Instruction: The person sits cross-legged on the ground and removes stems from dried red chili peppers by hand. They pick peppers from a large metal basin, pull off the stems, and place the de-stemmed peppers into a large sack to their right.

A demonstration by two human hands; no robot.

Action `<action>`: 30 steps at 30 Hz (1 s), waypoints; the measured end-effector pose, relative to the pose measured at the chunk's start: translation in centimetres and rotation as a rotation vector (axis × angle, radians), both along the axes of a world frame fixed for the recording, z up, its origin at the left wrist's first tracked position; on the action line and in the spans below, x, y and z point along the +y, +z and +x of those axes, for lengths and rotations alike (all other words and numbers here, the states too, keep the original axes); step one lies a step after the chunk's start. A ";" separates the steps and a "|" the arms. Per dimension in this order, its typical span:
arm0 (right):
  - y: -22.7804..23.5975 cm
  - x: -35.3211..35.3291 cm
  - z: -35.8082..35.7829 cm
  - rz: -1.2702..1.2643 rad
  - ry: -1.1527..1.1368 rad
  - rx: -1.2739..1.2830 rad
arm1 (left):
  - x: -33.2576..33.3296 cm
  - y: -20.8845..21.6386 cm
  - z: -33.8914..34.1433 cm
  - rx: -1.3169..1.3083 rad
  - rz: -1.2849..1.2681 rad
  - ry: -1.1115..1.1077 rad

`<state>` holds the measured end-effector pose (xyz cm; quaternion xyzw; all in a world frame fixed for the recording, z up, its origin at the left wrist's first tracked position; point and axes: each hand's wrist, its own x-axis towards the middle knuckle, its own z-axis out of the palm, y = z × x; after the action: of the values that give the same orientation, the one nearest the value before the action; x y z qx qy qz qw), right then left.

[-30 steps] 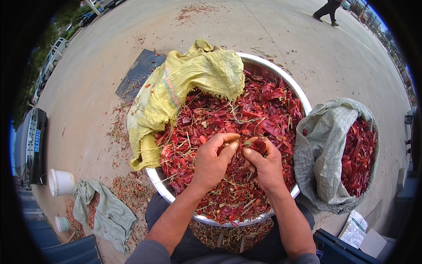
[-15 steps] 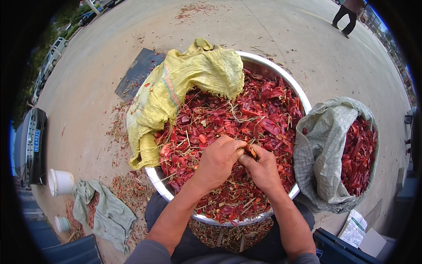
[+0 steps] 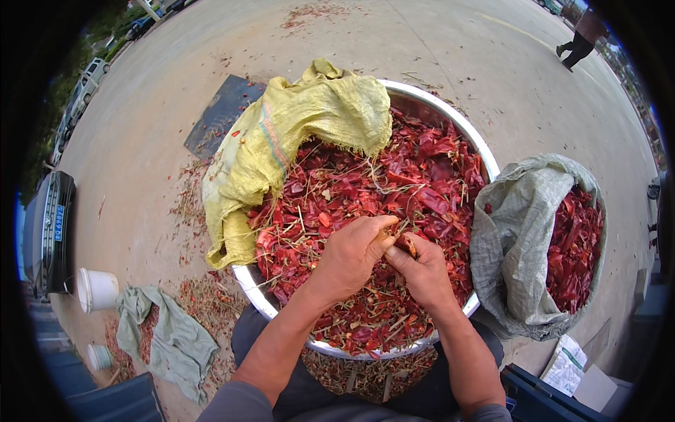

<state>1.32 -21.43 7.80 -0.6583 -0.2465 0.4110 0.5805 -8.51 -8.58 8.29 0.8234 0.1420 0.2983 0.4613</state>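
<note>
Over a wide metal basin (image 3: 491, 166) heaped with broken dried red chili peppers (image 3: 429, 169), both of my hands meet close together. My right hand (image 3: 426, 276) is closed on a dried chili pepper (image 3: 406, 244), its reddish-brown skin showing between thumb and fingers. Against the same pepper, my left hand (image 3: 351, 259) is pinched, thumb and forefinger at its upper end; the fingertips partly hide it. Bits of pale stem lie among the peppers below. A yellow woven sack (image 3: 316, 105) drapes over the basin's far left rim.
At the right stands a grey woven sack (image 3: 517, 239) full of red chili pieces. A white bucket (image 3: 98, 290), a pale green sack (image 3: 172, 352) and scattered stems lie at left. A dark flat sheet (image 3: 221, 116) is behind the basin. One person (image 3: 585, 39) walks far right; a car (image 3: 53, 232) is parked left.
My hands have shifted slightly, the right one a little lower and to the right, with the pepper still between them. The distant person has walked farther right.
</note>
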 end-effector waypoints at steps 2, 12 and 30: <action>0.1 -0.2 0.1 -0.060 0.033 -0.149 | 0.9 0.0 -0.4 0.069 0.032 -0.113; 0.1 1.2 -2.2 0.126 -0.105 -0.814 | -0.6 -0.6 -0.6 0.012 0.167 0.132; 0.5 1.2 -2.1 0.057 0.010 0.196 | 10.0 0.1 -6.0 -0.695 -1.397 0.303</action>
<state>-0.81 -20.24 8.27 -0.5970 -0.2032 0.4691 0.6183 -14.56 1.45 8.40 0.1749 0.2548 0.4397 0.8433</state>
